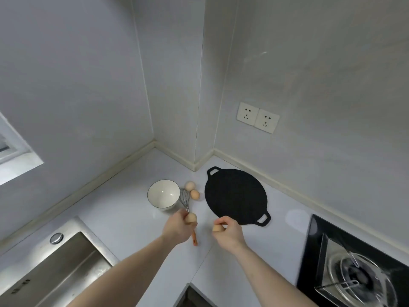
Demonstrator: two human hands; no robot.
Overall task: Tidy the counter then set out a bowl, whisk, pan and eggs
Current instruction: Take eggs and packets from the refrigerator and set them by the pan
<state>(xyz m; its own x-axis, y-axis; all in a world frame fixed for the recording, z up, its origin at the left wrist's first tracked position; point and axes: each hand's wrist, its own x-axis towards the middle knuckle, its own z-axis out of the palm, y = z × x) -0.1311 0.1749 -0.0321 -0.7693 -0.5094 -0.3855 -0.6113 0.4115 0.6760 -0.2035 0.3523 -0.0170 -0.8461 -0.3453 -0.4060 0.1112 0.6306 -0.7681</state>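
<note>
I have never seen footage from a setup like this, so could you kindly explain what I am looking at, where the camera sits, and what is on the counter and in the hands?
There is no machine here: a person wears one wide-angle camera on the head, looking down at their own bare arms. The left hand holds an egg, and the right hand holds another egg. On the white counter stand a white bowl, a whisk beside it, two more eggs and a flat black pan. A sink is at the left, a gas stove at the right.
</note>
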